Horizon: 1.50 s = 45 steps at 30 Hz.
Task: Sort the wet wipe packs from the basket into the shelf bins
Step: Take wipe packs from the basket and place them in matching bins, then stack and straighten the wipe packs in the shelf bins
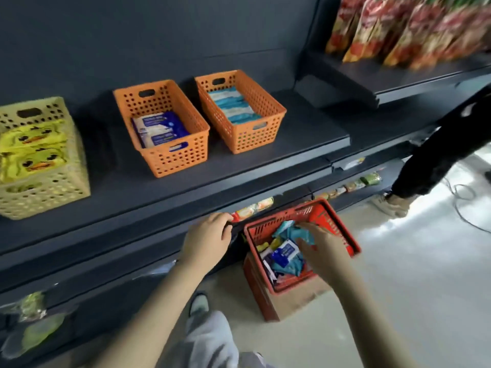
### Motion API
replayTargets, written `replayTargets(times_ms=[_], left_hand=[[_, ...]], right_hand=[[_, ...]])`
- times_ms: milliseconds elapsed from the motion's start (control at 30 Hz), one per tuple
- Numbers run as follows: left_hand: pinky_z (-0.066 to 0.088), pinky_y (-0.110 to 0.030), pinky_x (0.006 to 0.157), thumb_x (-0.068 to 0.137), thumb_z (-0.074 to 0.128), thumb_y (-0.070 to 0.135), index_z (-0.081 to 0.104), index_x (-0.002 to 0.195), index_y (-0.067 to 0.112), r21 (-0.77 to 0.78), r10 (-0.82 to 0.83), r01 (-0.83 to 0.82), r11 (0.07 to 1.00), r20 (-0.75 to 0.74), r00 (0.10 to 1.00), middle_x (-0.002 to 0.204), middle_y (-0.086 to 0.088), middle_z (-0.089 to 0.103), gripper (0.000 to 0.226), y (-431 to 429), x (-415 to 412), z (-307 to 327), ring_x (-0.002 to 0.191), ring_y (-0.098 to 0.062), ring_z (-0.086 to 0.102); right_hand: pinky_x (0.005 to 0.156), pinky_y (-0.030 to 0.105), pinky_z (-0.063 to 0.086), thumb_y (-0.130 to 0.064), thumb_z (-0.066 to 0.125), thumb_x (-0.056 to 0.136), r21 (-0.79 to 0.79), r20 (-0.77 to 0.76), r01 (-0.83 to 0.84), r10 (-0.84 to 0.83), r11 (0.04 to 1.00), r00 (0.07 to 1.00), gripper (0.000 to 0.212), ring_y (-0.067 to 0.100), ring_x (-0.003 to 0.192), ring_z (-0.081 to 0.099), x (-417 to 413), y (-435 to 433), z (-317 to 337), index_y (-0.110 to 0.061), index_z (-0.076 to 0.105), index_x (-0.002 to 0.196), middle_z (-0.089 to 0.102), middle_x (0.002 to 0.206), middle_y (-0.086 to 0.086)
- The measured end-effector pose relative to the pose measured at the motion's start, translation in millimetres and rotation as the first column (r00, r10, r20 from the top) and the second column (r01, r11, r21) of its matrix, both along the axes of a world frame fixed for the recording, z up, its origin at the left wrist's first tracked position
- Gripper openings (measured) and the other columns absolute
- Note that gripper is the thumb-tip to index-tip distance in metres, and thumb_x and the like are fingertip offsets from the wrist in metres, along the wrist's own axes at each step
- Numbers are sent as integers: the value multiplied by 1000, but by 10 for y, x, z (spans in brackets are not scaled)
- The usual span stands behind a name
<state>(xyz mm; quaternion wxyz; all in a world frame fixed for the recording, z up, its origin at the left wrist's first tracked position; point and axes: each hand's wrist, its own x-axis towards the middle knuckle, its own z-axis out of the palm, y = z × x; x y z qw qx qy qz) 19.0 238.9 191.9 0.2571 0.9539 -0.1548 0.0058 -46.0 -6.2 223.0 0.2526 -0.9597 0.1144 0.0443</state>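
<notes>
knee: bent low to reach the floor.
left hand: grips shelf edge, likely for balance.
right hand: loose, fingers spread over wipe packs in red basket.

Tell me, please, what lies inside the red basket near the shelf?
The red basket holds loose wipe packs: several teal packs, a blue-and-white pack and a yellow pack. The right hand covers the right part, and lower layers are hidden.

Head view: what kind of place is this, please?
Probably a shop aisle: a long dark metal shelf, rows of red snack pouches on display above, and a red plastic shopping basket below.
</notes>
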Motion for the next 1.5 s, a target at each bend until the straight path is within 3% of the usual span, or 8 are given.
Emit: replayTargets(times_ms=[100, 200, 400, 667, 800, 1100, 1233, 1500], left_hand=[[50, -36, 78, 96, 52, 23, 63, 117, 19, 50, -78, 85, 995, -124, 989, 119, 3, 65, 24, -361, -66, -378, 104, -24, 63], [47, -34, 81, 96, 52, 24, 62, 118, 20, 82, -96, 120, 989, -250, 964, 121, 4, 63, 24, -659, -38, -708, 106, -22, 62], [52, -35, 89, 96, 53, 21, 62, 118, 17, -16, -129, 146, 989, -566, 814, 123, -2, 62, 24, -1162, 239, -1348, 105, -19, 61], [50, -35, 94, 97, 53, 22, 56, 124, 14, -34, -83, 90, 995, -777, 624, 125, -3, 62, 28, -1874, 721, -2176, 110, -18, 60], [46, -34, 99, 98, 53, 24, 50, 134, 12, 24, -18, 65, 998, -811, 585, 134, -5, 57, 38, -2177, 944, -2740, 120, -22, 56], [42, -44, 105, 91, 64, 35, 36, 145, 12, 121, 201, -194, 973, -860, 468, 145, -9, 47, 65, -2636, 1121, -4057, 130, -27, 48], [49, -40, 95, 89, 66, 34, 49, 135, 11, 171, 270, -252, 952, -857, 439, 133, -10, 57, 54, -2837, 1062, -4371, 114, -27, 58], [41, -51, 101, 77, 73, 51, 43, 139, 19, 354, 359, -133, 926, -712, 604, 139, -11, 48, 77, -2797, 1022, -4679, 127, -35, 45]], right_hand=[[81, 25, 44, -19, 67, 89, 111, -96, 163, -153, 980, 984, 36, 27, 102, 65, -188, -355, -406, -13, 64, 124, 68, 118, 11], [83, 34, 49, -19, 67, 88, 140, -169, 261, -237, 955, 957, 32, 30, 100, 66, -255, -670, -764, -13, 67, 120, 71, 113, 13], [90, 33, 48, -14, 64, 89, 115, -300, 281, -236, 953, 924, 28, 27, 108, 63, -12, -1248, -1203, -16, 69, 116, 69, 118, 6], [87, 32, 47, -23, 63, 90, 107, -510, 330, -233, 938, 828, 35, 27, 108, 64, 625, -1968, -1911, -15, 64, 124, 68, 121, 8], [91, 36, 50, -23, 64, 91, 174, -561, 395, -239, 902, 793, 35, 27, 110, 63, 1008, -2235, -2473, -13, 63, 124, 66, 124, 7], [76, 29, 46, -35, 59, 93, 112, -793, 168, -14, 979, 609, 46, 24, 107, 59, 1338, -2692, -3730, -17, 53, 135, 60, 126, 8], [71, 26, 45, -39, 54, 96, 162, -837, 83, 92, 983, 539, 45, 21, 104, 56, 1366, -2753, -3945, -27, 48, 139, 58, 127, 4], [83, 33, 47, -40, 47, 99, 244, -872, 71, 187, 967, 453, 37, 22, 109, 55, 1470, -2732, -4177, -31, 54, 135, 58, 128, 3]])
